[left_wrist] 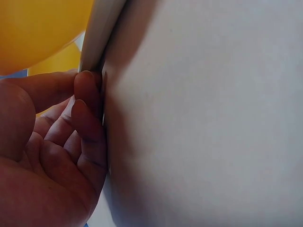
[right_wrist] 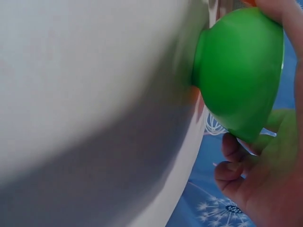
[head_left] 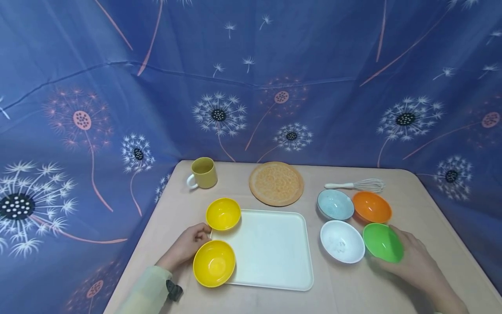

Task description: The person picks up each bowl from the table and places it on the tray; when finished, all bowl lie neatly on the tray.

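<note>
At its left edge, between two yellow bowls, a white rectangular tray (head_left: 274, 250) is pinched by my left hand (head_left: 187, 245). The left wrist view has the thumb and curled fingers right at the tray's edge (left_wrist: 100, 33). One yellow bowl (head_left: 223, 214) overlaps the tray's far left corner and the other yellow bowl (head_left: 214, 264) its near left corner. On the right, my right hand (head_left: 415, 259) grips a green bowl (head_left: 383, 242) by its sides, thumb at the near side and fingers at the far side. The green bowl (right_wrist: 239, 71) stands upright, its base close over the tabletop.
Left of the green bowl is a white bowl (head_left: 342, 242); behind are a light blue bowl (head_left: 335, 205) and an orange bowl (head_left: 371, 207). A whisk (head_left: 354, 185) lies behind them. Farther back are a round flat pizza-like disc (head_left: 276, 183) and a mustard mug (head_left: 204, 173).
</note>
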`<state>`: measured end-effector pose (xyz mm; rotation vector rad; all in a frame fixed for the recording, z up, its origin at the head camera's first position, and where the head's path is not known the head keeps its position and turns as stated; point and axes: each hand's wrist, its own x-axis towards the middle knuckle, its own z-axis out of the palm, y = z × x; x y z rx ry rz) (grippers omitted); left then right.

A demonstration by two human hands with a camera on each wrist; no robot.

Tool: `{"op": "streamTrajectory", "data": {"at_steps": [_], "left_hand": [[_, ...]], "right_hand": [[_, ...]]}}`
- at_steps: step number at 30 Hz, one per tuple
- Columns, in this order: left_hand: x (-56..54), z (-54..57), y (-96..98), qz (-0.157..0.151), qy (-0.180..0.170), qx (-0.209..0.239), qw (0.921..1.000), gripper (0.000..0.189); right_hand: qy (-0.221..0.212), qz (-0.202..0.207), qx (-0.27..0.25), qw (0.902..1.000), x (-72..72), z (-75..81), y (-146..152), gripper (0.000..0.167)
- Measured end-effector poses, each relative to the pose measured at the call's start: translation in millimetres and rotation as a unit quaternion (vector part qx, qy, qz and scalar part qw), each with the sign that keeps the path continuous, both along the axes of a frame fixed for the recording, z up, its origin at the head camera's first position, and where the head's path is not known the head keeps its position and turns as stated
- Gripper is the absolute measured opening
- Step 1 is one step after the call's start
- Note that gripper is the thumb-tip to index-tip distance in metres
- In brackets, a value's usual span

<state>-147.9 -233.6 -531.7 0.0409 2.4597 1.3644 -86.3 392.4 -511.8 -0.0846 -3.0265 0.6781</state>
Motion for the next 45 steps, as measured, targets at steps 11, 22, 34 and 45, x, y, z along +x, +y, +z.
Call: {"op": "streamTrajectory", "data": {"at_steps": [11, 22, 34, 45], "left_hand": [[-1.0, 0.1, -0.3, -0.010, 0.002, 0.000, 1.0000, 0.020], [-2.2, 0.8, -2.4, -0.013, -0.002, 0.001, 0.9999, 0.022], [-2.5, 0.7, -1.5, -0.007, -0.004, -0.008, 0.9999, 0.021], [-2.9, -0.8, -3.0, -0.006, -0.004, -0.007, 1.0000, 0.020]], "right_hand": [[0.016, -0.017, 0.004, 0.9997, 2.2, -2.4, 1, 0.132], [0.023, -0.022, -0.016, 0.9994, 3.0, 20.7, 1, 0.129], [0.099, 0.049, -0.032, 0.9933, -13.8, 63.4, -27, 0.087], [0.131, 0.103, -0.063, 0.9839, -40.5, 77.4, -74, 0.103]]}}
